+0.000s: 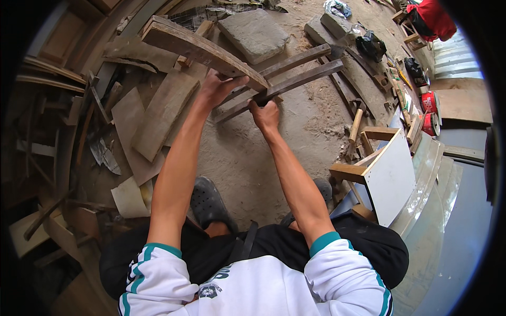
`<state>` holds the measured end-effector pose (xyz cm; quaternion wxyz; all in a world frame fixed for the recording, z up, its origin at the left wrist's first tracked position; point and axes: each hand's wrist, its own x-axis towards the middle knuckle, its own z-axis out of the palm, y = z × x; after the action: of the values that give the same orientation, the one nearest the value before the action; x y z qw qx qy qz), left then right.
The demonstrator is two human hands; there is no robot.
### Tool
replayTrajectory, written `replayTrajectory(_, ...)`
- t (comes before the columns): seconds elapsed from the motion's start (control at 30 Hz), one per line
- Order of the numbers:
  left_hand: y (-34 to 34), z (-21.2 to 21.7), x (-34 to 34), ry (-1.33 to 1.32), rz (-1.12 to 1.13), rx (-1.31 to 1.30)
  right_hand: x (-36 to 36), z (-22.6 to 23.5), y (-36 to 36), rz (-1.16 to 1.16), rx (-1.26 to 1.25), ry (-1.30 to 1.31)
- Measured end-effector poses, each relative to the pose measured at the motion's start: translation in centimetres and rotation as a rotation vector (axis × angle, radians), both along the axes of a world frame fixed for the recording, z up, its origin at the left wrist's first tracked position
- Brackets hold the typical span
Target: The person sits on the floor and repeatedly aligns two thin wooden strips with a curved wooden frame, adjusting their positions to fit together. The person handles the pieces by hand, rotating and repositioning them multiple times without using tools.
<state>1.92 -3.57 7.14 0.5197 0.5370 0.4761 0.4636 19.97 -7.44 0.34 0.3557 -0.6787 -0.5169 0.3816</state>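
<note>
Out in front of me is a wooden frame, with a thick weathered plank (pixel 197 51) at the upper left and two narrower dark bars crossing near its end. My left hand (pixel 217 87) grips the plank from below, close to the crossing, its thumb along the edge. Lower and to the right, my right hand (pixel 265 113) is closed around the nearer dark bar (pixel 303 81) beside the joint. The farther bar (pixel 295 61) runs roughly parallel to it. How the pieces are fastened at the crossing cannot be made out, and my palms hide part of the wood.
Loose boards (pixel 164 113) lie at the left near stacked scrap wood. A stone slab (pixel 253 35) rests beyond the frame. To the right are a wooden-handled hammer (pixel 354 126), a white-panelled wooden box (pixel 390 176), red tins (pixel 430 102) and a black plastic bag (pixel 370 46).
</note>
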Motion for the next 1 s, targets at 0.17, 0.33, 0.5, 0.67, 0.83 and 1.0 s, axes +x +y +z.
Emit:
replayTrajectory(0.17, -0.1, 0.2, -0.1, 0.038, -0.009, 0.014, -0.3, 1.0, -0.3, -0.020, 0.003, 0.013)
replayTrajectory(0.33, -0.4, 0.3, 0.0, 0.028, 0.017, 0.022, -0.1, 0.8, -0.4, 0.008, -0.012, 0.006)
replayTrajectory(0.5, -0.4, 0.4, 0.0, 0.058, 0.012, 0.024, -0.3, -1.3, -0.1, 0.006, 0.000, -0.028)
replayTrajectory(0.67, -0.3, 0.4, 0.4, 0.031, 0.010, 0.006, 0.2, -2.3, 0.1, 0.004, -0.003, -0.025)
replayTrajectory(0.83, -0.8, 0.9, 0.3, -0.018, 0.043, -0.004, 0.3, -0.1, -0.2, 0.060, -0.150, 0.087)
replayTrajectory(1.0, -1.0, 1.7, 0.7, -0.014, 0.044, -0.032, 0.2, -0.1, -0.7, 0.028, -0.077, 0.070)
